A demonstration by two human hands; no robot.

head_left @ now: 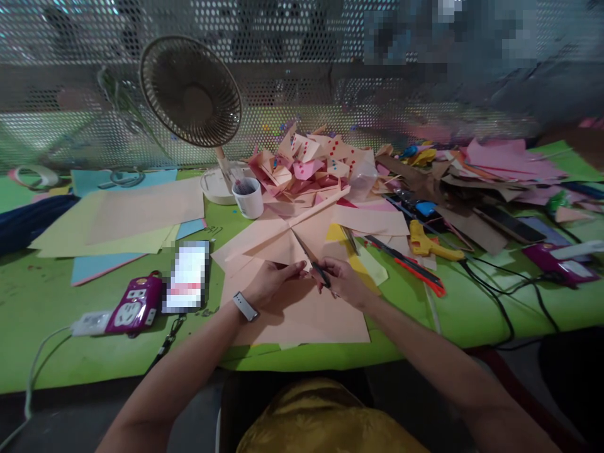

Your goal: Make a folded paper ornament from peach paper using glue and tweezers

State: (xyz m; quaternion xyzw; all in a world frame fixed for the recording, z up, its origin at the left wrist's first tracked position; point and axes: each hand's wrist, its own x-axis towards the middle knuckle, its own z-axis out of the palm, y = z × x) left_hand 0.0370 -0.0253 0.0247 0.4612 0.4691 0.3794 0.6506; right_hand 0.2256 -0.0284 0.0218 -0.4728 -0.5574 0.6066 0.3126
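Observation:
My right hand (340, 277) is closed around the handles of a pair of scissors (304, 247), whose blades point up and to the left over peach paper. Between the fingers of my left hand (274, 284) is the near edge of a piece of peach paper (271, 245), and the scissors lie across it. A larger peach sheet (302, 321) rests flat on the table beneath both hands. The scissors' handles are partly hidden by my right fingers.
A fan (195, 104) and a white cup (248, 200) stand behind my hands, beside a heap of paper scraps (311, 163). At right lie a red utility knife (415, 267) and a yellow glue gun (427, 242). A phone (187, 277) and purple power socket (136, 305) are at left.

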